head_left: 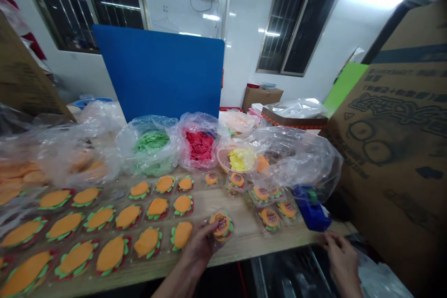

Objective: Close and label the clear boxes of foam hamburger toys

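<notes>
My right hand (340, 256): loose, fingers on the table edge (279, 242), grasping nothing
My left hand (200, 244): pinching a wrapped burger toy (221, 226)
Beside it: rows of unwrapped burger toys (104, 228)

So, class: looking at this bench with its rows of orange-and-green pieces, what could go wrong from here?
1. The left hand holds a wrapped piece beside the rows of orange pieces; a careless sweep might knock them out of line.
2. The right hand sits at the bench edge near the blue tool, which could get nudged off.
3. Loose plastic bags droop over finished pieces and may drag them.
</notes>
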Demonstrator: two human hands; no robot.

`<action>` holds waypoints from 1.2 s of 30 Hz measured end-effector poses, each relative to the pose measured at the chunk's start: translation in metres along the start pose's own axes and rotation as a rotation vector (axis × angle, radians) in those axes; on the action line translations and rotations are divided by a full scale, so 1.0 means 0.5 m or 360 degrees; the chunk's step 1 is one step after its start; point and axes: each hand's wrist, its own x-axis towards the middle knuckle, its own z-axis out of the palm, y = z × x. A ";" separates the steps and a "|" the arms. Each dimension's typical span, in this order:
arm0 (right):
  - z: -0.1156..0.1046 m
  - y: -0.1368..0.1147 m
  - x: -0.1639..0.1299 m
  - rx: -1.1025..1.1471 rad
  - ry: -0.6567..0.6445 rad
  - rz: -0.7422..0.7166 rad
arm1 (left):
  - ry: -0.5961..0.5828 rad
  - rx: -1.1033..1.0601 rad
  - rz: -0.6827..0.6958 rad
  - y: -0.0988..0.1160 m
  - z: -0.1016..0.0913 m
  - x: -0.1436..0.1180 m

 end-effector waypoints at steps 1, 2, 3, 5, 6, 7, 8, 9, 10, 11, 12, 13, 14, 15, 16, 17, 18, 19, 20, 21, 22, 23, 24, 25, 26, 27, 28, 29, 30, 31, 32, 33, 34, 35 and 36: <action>0.013 -0.018 -0.034 0.0097 -0.0055 0.0112 | 0.0023 -0.0007 0.0032 0.002 0.001 0.002; 0.030 -0.040 -0.074 0.0182 -0.0186 0.0217 | 0.0047 -0.0018 0.0075 0.004 0.002 0.004; 0.049 -0.064 -0.116 0.0224 -0.0392 0.0305 | 0.0066 -0.0029 0.0120 0.005 0.003 0.005; 0.092 -0.113 -0.200 0.0290 -0.0822 0.0452 | 0.0078 -0.0048 0.0194 0.006 0.004 0.007; 0.115 -0.134 -0.238 0.0331 -0.0984 0.0503 | 0.0075 -0.0052 0.0215 0.006 0.004 0.007; 0.136 -0.152 -0.271 0.0365 -0.1136 0.0530 | 0.0072 -0.0052 0.0241 0.005 0.003 0.007; 0.156 -0.165 -0.298 0.0379 -0.1277 0.0544 | 0.0066 -0.0057 0.0263 0.004 0.001 0.006; 0.174 -0.173 -0.321 0.0388 -0.1403 0.0545 | 0.0060 -0.0065 0.0286 0.002 0.000 0.005; 0.188 -0.177 -0.338 0.0386 -0.1504 0.0534 | 0.0057 -0.0070 0.0308 0.001 -0.003 0.004; 0.200 -0.178 -0.351 0.0382 -0.1581 0.0520 | 0.0058 -0.0071 0.0325 0.000 -0.006 0.003; 0.209 -0.177 -0.361 0.0377 -0.1634 0.0508 | 0.0060 -0.0065 0.0337 0.000 -0.009 0.001; 0.216 -0.175 -0.368 0.0374 -0.1666 0.0500 | 0.0066 -0.0054 0.0347 -0.001 -0.012 0.001; 0.222 -0.172 -0.373 0.0375 -0.1685 0.0499 | 0.0077 -0.0040 0.0355 -0.001 -0.015 0.000; 0.227 -0.169 -0.377 0.0376 -0.1700 0.0507 | 0.0086 -0.0029 0.0363 -0.001 -0.017 0.000; 0.232 -0.167 -0.381 0.0374 -0.1707 0.0517 | 0.0087 -0.0025 0.0371 0.000 -0.018 0.000; 0.236 -0.165 -0.384 0.0364 -0.1712 0.0527 | 0.0084 -0.0028 0.0385 0.000 -0.019 0.000; 0.240 -0.163 -0.387 0.0348 -0.1715 0.0542 | 0.0079 -0.0031 0.0398 0.000 -0.019 0.000; 0.243 -0.162 -0.390 0.0334 -0.1714 0.0561 | 0.0073 -0.0036 0.0411 0.000 -0.018 -0.001; 0.246 -0.161 -0.392 0.0323 -0.1709 0.0585 | 0.0071 -0.0037 0.0418 0.001 -0.017 -0.001; 0.249 -0.160 -0.394 0.0317 -0.1702 0.0610 | 0.0073 -0.0035 0.0419 0.001 -0.016 -0.001; 0.250 -0.160 -0.395 0.0313 -0.1693 0.0634 | 0.0079 -0.0030 0.0415 0.002 -0.014 -0.001; 0.251 -0.159 -0.395 0.0313 -0.1678 0.0657 | 0.0089 -0.0028 0.0410 0.003 -0.013 -0.001; 0.251 -0.158 -0.394 0.0320 -0.1651 0.0675 | 0.0102 -0.0029 0.0410 0.004 -0.012 -0.001; 0.249 -0.156 -0.392 0.0332 -0.1599 0.0681 | 0.0116 -0.0032 0.0425 0.005 -0.011 0.000; 0.246 -0.155 -0.391 0.0345 -0.1512 0.0665 | 0.0125 -0.0036 0.0451 0.006 -0.011 0.001; 0.242 -0.153 -0.389 0.0355 -0.1401 0.0616 | 0.0133 -0.0040 0.0487 0.006 -0.011 0.002; 0.238 -0.151 -0.387 0.0350 -0.1291 0.0536 | 0.0146 -0.0040 0.0525 0.006 -0.010 0.003; 0.232 -0.149 -0.387 0.0322 -0.1220 0.0437 | 0.0160 -0.0032 0.0560 0.004 -0.010 0.004; 0.227 -0.147 -0.388 0.0270 -0.1199 0.0343 | 0.0175 -0.0020 0.0586 0.002 -0.009 0.004; 0.223 -0.146 -0.390 0.0213 -0.1229 0.0277 | 0.0188 -0.0009 0.0594 -0.001 -0.009 0.005; 0.220 -0.144 -0.394 0.0163 -0.1293 0.0256 | 0.0197 -0.0001 0.0583 -0.005 -0.008 0.005; 0.220 -0.142 -0.398 0.0138 -0.1365 0.0285 | 0.0203 0.0002 0.0556 -0.008 -0.008 0.006; 0.221 -0.140 -0.402 0.0145 -0.1426 0.0353 | 0.0200 -0.0004 0.0508 -0.010 -0.007 0.007; 0.226 -0.139 -0.407 0.0178 -0.1471 0.0438 | 0.0201 -0.0018 0.0453 -0.011 -0.007 0.008; 0.232 -0.138 -0.410 0.0218 -0.1500 0.0513 | 0.0205 -0.0030 0.0410 -0.010 -0.007 0.009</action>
